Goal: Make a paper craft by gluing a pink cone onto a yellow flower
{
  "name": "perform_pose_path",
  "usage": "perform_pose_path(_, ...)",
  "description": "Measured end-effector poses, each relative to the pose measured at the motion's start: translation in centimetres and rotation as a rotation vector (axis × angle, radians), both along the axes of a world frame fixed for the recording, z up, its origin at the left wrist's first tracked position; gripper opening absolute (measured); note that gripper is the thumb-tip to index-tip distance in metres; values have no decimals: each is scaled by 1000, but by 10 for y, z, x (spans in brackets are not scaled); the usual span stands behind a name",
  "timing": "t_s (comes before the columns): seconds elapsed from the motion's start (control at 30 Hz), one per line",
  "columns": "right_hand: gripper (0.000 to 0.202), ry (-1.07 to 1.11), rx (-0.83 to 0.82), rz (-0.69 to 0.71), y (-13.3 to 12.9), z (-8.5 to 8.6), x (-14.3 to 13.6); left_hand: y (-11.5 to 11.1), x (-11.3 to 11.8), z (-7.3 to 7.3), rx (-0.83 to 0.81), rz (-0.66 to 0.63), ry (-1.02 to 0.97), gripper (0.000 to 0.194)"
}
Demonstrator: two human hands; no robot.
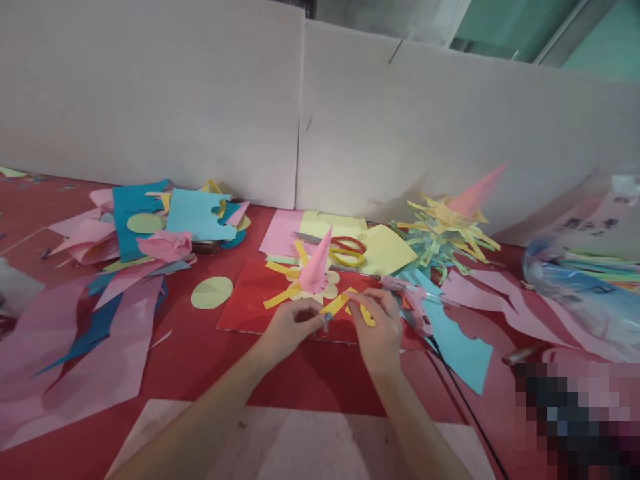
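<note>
A pink paper cone (315,269) stands upright on a pale yellow flower-shaped base, with several yellow paper strips (281,297) sticking out from it to the left. It rests on a red board (245,307). In front of the cone, my left hand (294,325) pinches the near end of a yellow paper strip (336,305). My right hand (379,323) is closed on the strip's other end. More yellow paper (367,316) shows by my right fingers. A pink glue gun (414,303) lies just right of that hand, its black cord running toward me.
Scissors with red and yellow handles (347,257) lie on paper sheets behind the cone. A finished-looking fringed piece with a pink cone (475,193) stands at back right. Coloured paper scraps (200,213) pile up left, beside a pale yellow disc (212,293). A plastic bag (590,300) sits right.
</note>
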State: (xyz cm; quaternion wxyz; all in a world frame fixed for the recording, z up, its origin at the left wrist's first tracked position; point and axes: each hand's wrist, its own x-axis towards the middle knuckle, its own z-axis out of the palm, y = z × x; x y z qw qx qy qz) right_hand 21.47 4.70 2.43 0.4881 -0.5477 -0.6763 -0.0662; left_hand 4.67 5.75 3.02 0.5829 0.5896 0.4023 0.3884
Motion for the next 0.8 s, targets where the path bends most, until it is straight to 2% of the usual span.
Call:
perform_pose_path(0.2, 17, 7, 8, 21, -1, 1, 3, -1, 0, 3, -18, -29, 9, 18)
perform_pose_path(0.33, 16, 17, 12, 20, -1, 1, 4, -2, 3, 0, -60, 29, -83, 28)
perform_pose_path(0.47, 15, 1, 35, 20, -1, 1, 3, -2, 4, -2, -80, -7, -126, 34)
perform_pose_path(0.6, 15, 12, 35, 24, -1, 1, 3, -3, 3, -2, -64, -90, -37, 18)
perform_pose_path(0.8, 15, 26, 40, 13, -1, 2, 4, -2, 1, -2, -29, -85, -28, 21)
